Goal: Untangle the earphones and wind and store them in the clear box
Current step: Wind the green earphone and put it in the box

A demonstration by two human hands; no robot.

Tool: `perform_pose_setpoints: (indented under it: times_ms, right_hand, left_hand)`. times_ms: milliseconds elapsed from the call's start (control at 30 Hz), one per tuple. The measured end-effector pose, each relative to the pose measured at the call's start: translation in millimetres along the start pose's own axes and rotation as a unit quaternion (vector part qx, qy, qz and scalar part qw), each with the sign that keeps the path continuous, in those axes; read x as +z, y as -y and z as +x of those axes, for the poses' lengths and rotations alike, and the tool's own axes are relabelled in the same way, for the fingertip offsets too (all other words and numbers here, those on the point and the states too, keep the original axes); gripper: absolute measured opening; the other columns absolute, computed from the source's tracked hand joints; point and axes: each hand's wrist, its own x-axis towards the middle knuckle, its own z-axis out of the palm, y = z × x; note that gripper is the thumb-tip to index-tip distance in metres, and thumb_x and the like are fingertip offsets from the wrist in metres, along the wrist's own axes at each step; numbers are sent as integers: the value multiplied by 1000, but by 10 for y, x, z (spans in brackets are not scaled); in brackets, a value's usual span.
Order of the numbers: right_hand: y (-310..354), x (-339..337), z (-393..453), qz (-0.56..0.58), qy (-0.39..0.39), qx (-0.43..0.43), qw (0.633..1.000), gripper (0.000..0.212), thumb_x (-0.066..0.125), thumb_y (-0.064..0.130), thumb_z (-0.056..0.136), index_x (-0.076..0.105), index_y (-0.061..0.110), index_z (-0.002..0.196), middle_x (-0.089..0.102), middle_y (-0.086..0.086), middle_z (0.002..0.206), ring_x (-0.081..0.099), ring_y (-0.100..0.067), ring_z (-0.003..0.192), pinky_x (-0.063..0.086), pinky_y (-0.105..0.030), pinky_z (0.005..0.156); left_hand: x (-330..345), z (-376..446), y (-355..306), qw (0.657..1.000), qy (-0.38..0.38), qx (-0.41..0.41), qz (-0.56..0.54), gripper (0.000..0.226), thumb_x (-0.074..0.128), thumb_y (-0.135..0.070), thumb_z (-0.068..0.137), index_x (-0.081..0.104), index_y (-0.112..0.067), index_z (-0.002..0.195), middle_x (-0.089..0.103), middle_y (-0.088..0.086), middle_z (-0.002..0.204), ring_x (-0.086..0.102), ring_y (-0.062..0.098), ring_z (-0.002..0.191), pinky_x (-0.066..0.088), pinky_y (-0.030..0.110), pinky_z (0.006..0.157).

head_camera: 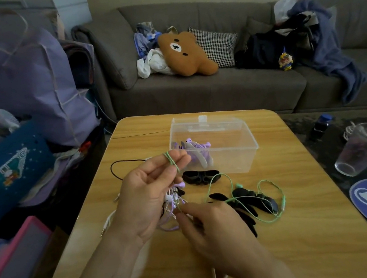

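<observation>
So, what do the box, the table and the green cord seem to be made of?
The clear box looks like hard glossy plastic: you see straight through its walls, and the edges catch light. The table shows a light wood grain with a smooth sheen; solid wood or laminate, I cannot tell. The green cord looks like thin flexible rubbery plastic, as it lies in soft loops.
</observation>
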Motion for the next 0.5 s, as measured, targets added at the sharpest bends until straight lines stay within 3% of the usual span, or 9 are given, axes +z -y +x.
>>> perform_pose_setpoints:
  times_ms: [67, 200, 333, 400, 500]
  right_hand:
    - [-8, -17, -13, -1, 5, -4, 1000, 30, 46, 41, 100, 55, 21, 80, 40, 5, 56, 37, -17, 54, 32, -38, 53]
    - [-10, 0, -17, 13, 12, -12, 1000, 21, 45, 40, 100, 61, 27, 93, 54, 3, 63, 45, -16, 57, 35, -34, 55]
    - [7, 75, -40, 14, 21, -13, 1000, 31, 40, 42, 99, 65, 27, 105, 67, 1, 75, 59, -18, 67, 49, -41, 63]
    - [39, 81, -54, 10, 34, -20, 999, 31, 39, 40, 99, 67, 26, 104, 63, 4, 70, 58, -18, 65, 49, -40, 62]
    - [84, 33, -46, 48, 31, -23, 998, 29, 44, 34, 98, 69, 18, 94, 48, 3, 57, 49, -19, 56, 43, -38, 57]
  left_hand:
    - [-6, 6, 30, 998, -20, 28, 50, 27, 61, 6, 84, 69, 0, 109, 75, 14, 109, 70, 23, 110, 60, 26, 79]
    - [12, 2, 58, 998, -45, 28, 28, 30, 67, 4, 77, 70, 0, 106, 75, 14, 106, 72, 23, 104, 58, 34, 90]
    - [16, -5, 37, 995, -72, 53, 36, 30, 74, -4, 71, 72, -3, 101, 76, 14, 101, 74, 24, 98, 61, 31, 79]
    - [2, -6, 11, 991, -101, 66, 60, 29, 80, -11, 67, 73, -6, 96, 77, 15, 97, 74, 24, 91, 59, 26, 72]
    - [-100, 37, -45, 985, -134, 70, 86, 29, 88, -20, 59, 77, -14, 86, 77, 13, 92, 73, 28, 89, 56, 36, 81]
